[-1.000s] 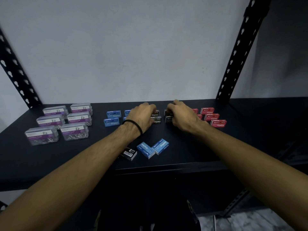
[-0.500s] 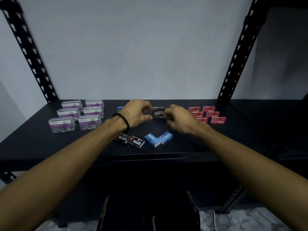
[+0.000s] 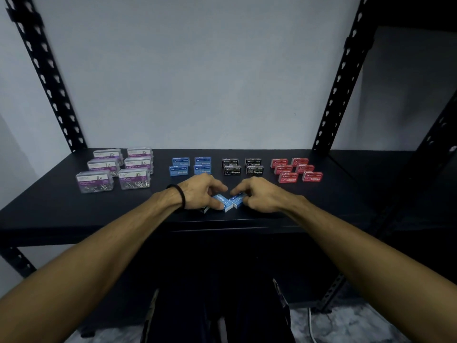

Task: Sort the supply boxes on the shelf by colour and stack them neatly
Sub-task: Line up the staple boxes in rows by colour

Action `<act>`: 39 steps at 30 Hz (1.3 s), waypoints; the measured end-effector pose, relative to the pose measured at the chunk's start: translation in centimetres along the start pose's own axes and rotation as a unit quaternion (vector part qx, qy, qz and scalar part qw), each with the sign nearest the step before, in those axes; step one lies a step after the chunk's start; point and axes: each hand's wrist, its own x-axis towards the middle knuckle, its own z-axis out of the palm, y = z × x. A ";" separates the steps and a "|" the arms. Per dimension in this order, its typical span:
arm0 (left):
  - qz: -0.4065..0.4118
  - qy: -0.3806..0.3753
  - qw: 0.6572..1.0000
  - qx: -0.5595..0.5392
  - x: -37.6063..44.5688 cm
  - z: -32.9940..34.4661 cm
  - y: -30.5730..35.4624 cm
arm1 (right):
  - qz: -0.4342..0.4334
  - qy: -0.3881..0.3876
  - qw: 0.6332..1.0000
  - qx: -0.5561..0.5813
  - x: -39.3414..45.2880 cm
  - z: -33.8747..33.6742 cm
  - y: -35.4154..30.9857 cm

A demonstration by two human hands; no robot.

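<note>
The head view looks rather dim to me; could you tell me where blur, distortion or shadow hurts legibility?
Head view: dim, bluish light; the shelf uprights bow outward, a wide-angle effect; labels on the red boxes are soft, "Staples" on the black boxes stays readable; the left hand and right hand shade the two loose blue boxes; below the shelf is near black.

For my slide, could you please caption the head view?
Both hands grasp two loose blue staple boxes before sorted rows.

Left hand [image 3: 200, 191] hides most of a black box [image 3: 204, 209]; both forearms cut off at frame edges; small label print unreadable.
</note>
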 end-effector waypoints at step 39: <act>-0.008 0.092 0.995 -0.024 1.1 1.0 -0.1 | 0.013 0.097 0.995 0.030 -0.5 0.6 1.0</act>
